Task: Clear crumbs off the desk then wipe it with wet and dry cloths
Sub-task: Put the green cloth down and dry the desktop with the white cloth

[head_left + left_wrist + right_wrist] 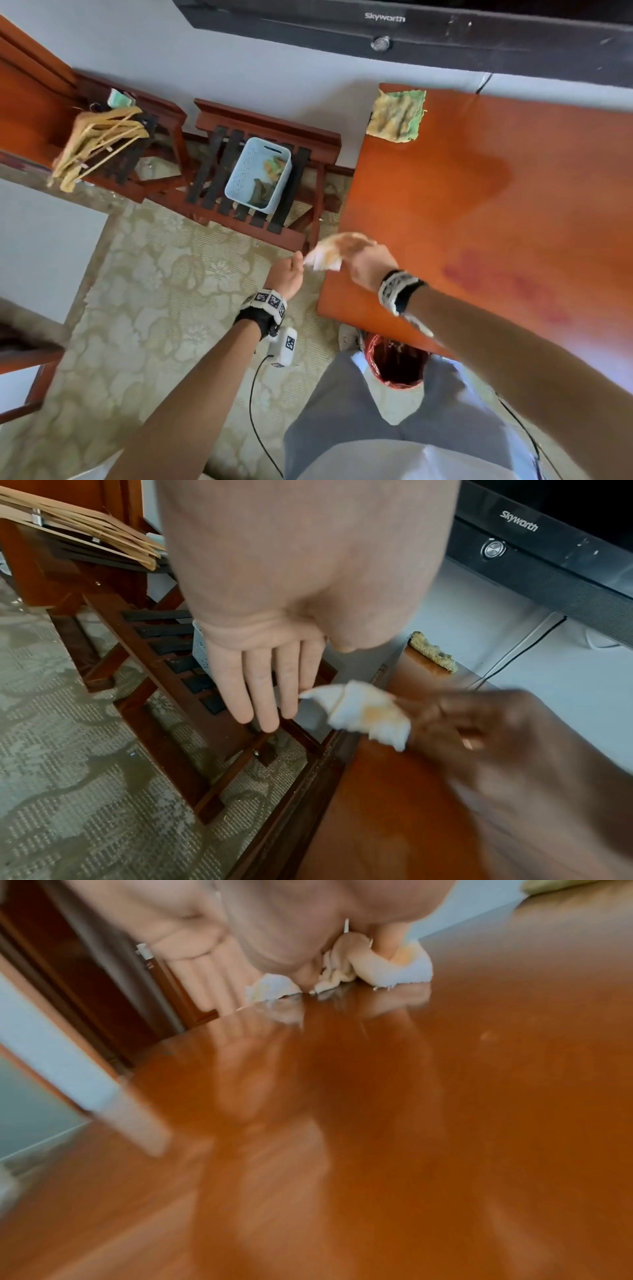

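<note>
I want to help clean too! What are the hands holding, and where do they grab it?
The right hand grips a crumpled white tissue by its desk-side end. The left hand holds nothing.

A pale wall (pixel 239 51) carries a black television (pixel 445 31) along its upper edge. Below it stand two slatted wooden racks (pixel 260 192), one bearing wooden hangers (pixel 99 140). A beige patterned carpet (pixel 154 308) covers the floor.

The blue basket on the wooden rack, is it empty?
No, the blue basket sits on the slatted wooden rack with crumpled green and yellowish cloths inside it.
</note>
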Demonstrator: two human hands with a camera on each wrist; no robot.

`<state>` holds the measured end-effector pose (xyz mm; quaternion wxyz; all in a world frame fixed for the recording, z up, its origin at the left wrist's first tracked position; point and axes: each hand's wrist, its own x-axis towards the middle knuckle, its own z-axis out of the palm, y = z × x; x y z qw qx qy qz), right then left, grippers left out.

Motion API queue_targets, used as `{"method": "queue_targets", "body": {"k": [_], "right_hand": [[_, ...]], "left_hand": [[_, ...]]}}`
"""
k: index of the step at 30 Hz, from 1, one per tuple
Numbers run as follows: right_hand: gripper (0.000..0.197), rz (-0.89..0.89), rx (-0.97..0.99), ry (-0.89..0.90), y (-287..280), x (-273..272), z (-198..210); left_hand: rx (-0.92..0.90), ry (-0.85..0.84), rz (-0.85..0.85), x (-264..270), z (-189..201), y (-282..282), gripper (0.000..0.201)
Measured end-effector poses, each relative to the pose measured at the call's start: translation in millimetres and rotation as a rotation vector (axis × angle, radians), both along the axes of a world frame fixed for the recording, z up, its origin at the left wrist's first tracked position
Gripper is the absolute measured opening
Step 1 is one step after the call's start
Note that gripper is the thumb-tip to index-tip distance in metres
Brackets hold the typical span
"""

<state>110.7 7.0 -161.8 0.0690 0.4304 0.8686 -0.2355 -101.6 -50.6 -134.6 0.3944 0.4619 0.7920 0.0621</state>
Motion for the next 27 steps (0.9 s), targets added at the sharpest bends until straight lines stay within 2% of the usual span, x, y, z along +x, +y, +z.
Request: {"method": "queue_targets", "body": {"k": [4,7,9,11,14,16,18,20,21,24,27], "right_hand": [[0.048,-0.263,0.127,-0.006,112.8,2.6,11.3],[0.046,-0.311,0.134,-0.061,147.7,1.9,14.2],[0.046,-0.289,0.127,-0.100,129.6,-2.2,9.6],[0.049,-0.210,0.099,-0.092,85.2,-6.5,17.8],[0.053,-0.004,-0.078,0.031,-1.9,-12.9,38.9],[0.052,0.199,-0.191,0.035,-60.6,-10.8,48.9],[0.045,0.377,-0.193,0.044,-90.9,0.6,34.6],[0.044,0.467,-0.129,0.047,-89.6,17.3,14.5],[0.044,0.446,-0.097,0.049,-78.0,24.0,5.7],[0.046,0.267,0.016,0.144,-29.8,24.3,39.8],[0.042,-0.062,0.137,0.015,71.1,19.8,54.9]], "left_hand": [[-0.031,0.073,-0.054,12.4,6.0,-11.0,0.046],[-0.157,0.019,-0.114,24.3,3.0,-24.1,0.045],[-0.171,-0.004,-0.078,29.1,0.5,-30.4,0.048],[-0.149,-0.024,-0.007,28.5,-1.7,-34.5,0.050],[-0.144,-0.013,0.148,19.1,0.7,-34.5,0.046],[-0.097,0.034,0.223,11.1,3.3,-33.0,0.044],[-0.028,0.072,0.231,6.3,6.5,-30.5,0.039],[0.013,0.086,0.214,5.5,10.2,-27.1,0.039],[0.015,0.083,0.192,8.4,14.1,-23.6,0.038],[0.025,0.063,0.060,24.7,16.7,-13.8,0.036],[0.006,0.061,-0.070,44.7,9.6,-11.0,0.042]]}}
